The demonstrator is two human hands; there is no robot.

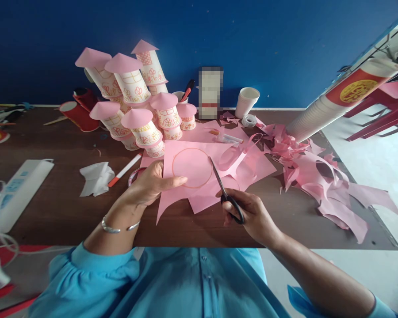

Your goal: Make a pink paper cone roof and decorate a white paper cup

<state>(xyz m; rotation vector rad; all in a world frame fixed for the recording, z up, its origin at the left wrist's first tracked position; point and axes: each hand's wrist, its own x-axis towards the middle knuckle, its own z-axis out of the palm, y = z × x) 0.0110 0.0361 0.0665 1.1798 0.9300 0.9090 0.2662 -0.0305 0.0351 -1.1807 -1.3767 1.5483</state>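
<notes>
A pink sheet (192, 168) with a drawn orange circle is pinched at its left edge by my left hand (152, 181), the thumb lying on top. My right hand (245, 212) grips black-handled scissors (218, 174) by the loops. Their tips are at the sheet's right side, near the circle's right edge. More pink paper (262, 164) lies beneath and to the right of the sheet. Just behind the sheet stand several decorated paper-cup towers (142, 126) with pink cone roofs.
Pink scraps (338, 190) pile up at the right, beside a long stack of cups (334, 101). A white cup (247, 102) and tape roll (249, 120) stand at the back. Left are a marker (125, 170), crumpled tissue (97, 178) and power strip (20, 194).
</notes>
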